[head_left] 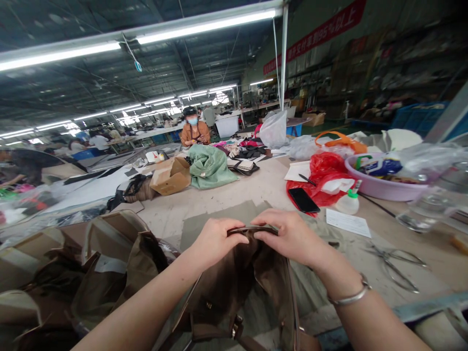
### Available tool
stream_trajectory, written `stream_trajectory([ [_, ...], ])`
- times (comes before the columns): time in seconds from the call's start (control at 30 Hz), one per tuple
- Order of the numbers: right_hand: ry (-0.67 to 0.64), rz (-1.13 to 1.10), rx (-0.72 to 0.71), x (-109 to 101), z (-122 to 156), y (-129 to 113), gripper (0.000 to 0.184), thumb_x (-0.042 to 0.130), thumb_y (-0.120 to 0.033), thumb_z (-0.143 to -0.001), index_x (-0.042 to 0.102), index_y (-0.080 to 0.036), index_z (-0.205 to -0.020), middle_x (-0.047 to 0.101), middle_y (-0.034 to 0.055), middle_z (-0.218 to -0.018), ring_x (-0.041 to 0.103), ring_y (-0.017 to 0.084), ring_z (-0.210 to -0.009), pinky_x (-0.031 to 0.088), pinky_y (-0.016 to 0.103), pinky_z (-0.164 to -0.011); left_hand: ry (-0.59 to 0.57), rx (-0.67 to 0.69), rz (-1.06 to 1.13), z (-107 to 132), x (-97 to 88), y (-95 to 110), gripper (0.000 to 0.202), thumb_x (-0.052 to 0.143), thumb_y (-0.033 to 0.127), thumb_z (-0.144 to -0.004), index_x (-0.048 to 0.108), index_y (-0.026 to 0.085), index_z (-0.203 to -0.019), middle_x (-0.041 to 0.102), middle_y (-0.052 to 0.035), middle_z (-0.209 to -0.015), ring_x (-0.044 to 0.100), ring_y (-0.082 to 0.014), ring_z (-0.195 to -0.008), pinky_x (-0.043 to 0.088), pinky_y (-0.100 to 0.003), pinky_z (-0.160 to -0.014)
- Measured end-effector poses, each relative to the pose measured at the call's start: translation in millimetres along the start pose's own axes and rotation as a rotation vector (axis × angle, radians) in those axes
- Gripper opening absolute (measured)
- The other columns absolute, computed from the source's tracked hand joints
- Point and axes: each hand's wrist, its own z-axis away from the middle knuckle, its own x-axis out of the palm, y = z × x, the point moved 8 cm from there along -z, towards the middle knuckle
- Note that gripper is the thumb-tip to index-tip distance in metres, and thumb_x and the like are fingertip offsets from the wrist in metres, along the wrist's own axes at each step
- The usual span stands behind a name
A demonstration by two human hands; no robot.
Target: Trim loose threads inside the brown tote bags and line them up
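Head view: holds a brown bag (215, 297) by its rim (253, 229).
Pinches that edge between thumb and fingers (268, 217) of left hand (216, 243) and right hand (297, 239), with the open body below the fingertips, toward the camera.

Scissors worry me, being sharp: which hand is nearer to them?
The right hand. The scissors lie to its right; the left hand is farther away, on the right hand's other side.

It's a workshop, one for bags by the look of it: strip lights (208, 27) run under the metal roof (87, 29), a red banner (321, 36) hangs high, workers (195, 132) dot the hall, and scissors (386, 258) and cloth (210, 165) lie on the tabletop (263, 190) near a brown bag (214, 287).
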Motion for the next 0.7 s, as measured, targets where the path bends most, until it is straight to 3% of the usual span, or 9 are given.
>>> stream_trajectory([
  [0.1, -0.001, 0.043, -0.069, 1, -1, -9, 0.023, 0.055, -0.013, -0.078, 0.067, -0.024, -0.093, 0.064, 0.0016, -0.091, 0.057, 0.014, -0.081, 0.041, 0.024, -0.073, -0.005, -0.003, -0.003, 0, 1.3, 3, 0.012, 0.06, 0.023, -0.076, 0.068, 0.022, -0.085, 0.068, 0.0036, -0.08, 0.059, -0.0136, -0.075, 0.041, -0.021, -0.067],
  [0.43, -0.084, 0.235, 0.02, 12, -12, -1, 0.015, 0.056, -0.024, -0.081, 0.07, -0.025, -0.088, 0.067, 0.0007, -0.079, 0.058, 0.014, -0.073, 0.037, 0.024, -0.065, -0.055, -0.022, 0.007, -1, 4.6, 0, 0.019, 0.056, 0.022, -0.078, 0.07, 0.023, -0.091, 0.07, 0.0021, -0.084, 0.06, -0.0151, -0.076, 0.042, -0.023, -0.071],
  [0.57, -0.076, 0.266, 0.056, 11, -12, 3, 0.016, 0.055, -0.029, -0.082, 0.071, -0.026, -0.084, 0.067, 0.0002, -0.076, 0.058, 0.014, -0.07, 0.037, 0.025, -0.063, -0.047, -0.018, 0.005, -1, 6.1, -2, 0.022, 0.054, 0.023, -0.08, 0.07, 0.022, -0.095, 0.071, 0.0006, -0.09, 0.061, -0.0159, -0.079, 0.043, -0.024, -0.077],
  [0.7, -0.054, 0.258, 0.085, 11, -12, 5, 0.016, 0.055, -0.03, -0.081, 0.07, -0.026, -0.08, 0.067, -0.0004, -0.074, 0.058, 0.014, -0.07, 0.036, 0.025, -0.061, -0.029, -0.001, -0.029, -1, 5.7, -2, 0.021, 0.052, 0.022, -0.082, 0.07, 0.023, -0.092, 0.07, 0.001, -0.087, 0.061, -0.0147, -0.076, 0.043, -0.023, -0.073],
])
